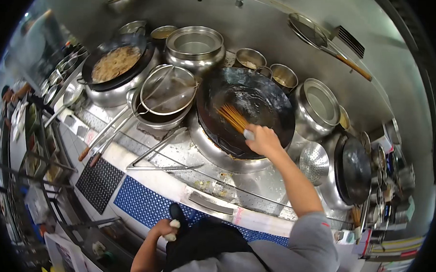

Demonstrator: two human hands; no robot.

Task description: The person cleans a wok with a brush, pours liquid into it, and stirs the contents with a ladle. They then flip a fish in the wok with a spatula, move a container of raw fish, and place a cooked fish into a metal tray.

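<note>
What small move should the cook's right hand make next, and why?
Probably sweep the brush across the wok: the right hand already grips it with its splayed end inside the wok, where the dark surface looks wet and shiny.

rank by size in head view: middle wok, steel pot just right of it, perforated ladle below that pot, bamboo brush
1. Middle wok
2. Steel pot
3. Perforated ladle
4. Bamboo brush, narrower than the ladle, partly covered by the right hand

Right arm is outstretched; left fingers seem curled.
</note>
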